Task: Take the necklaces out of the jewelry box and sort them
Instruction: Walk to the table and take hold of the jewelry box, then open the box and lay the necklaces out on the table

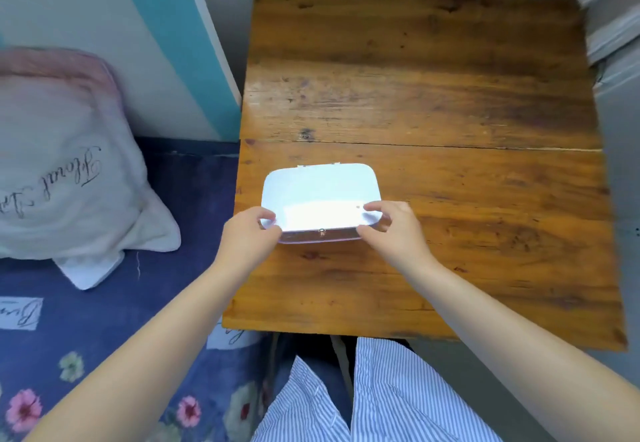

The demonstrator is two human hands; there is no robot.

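A white jewelry box with rounded corners sits closed on the wooden table, near its front left part. A small metal clasp shows at the middle of its front edge. My left hand grips the box's front left corner, thumb on the lid. My right hand grips the front right corner the same way. No necklaces are visible; the inside of the box is hidden.
A bed with a dark blue floral sheet lies to the left of the table, with a white and pink pillow on it. Walls stand behind and to the right. My striped trousers show below the table's front edge.
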